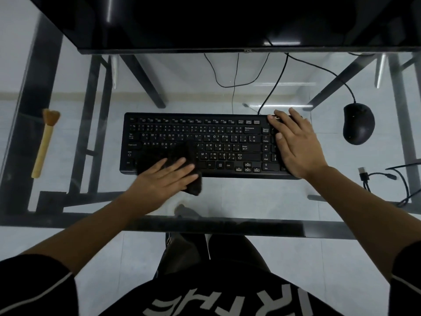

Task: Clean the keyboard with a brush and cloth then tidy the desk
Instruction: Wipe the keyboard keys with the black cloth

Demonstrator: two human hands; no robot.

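Note:
A black keyboard (205, 137) lies in the middle of the glass desk (250, 201). My left hand (166, 176) presses a dark cloth (173, 156) flat onto the keyboard's lower left keys; the cloth hangs over the front edge. My right hand (293, 142) lies spread over the keyboard's right end, covering the number pad and holding the keyboard down. A brush (44, 142) with a pale wooden handle and brown bristles lies on the desk to the far left, bristles pointing away from me.
A black mouse (358, 124) sits right of the keyboard, its cable running back under a dark monitor (227, 23). A USB cable (382, 176) lies at the right edge. Black desk frame bars show through the glass.

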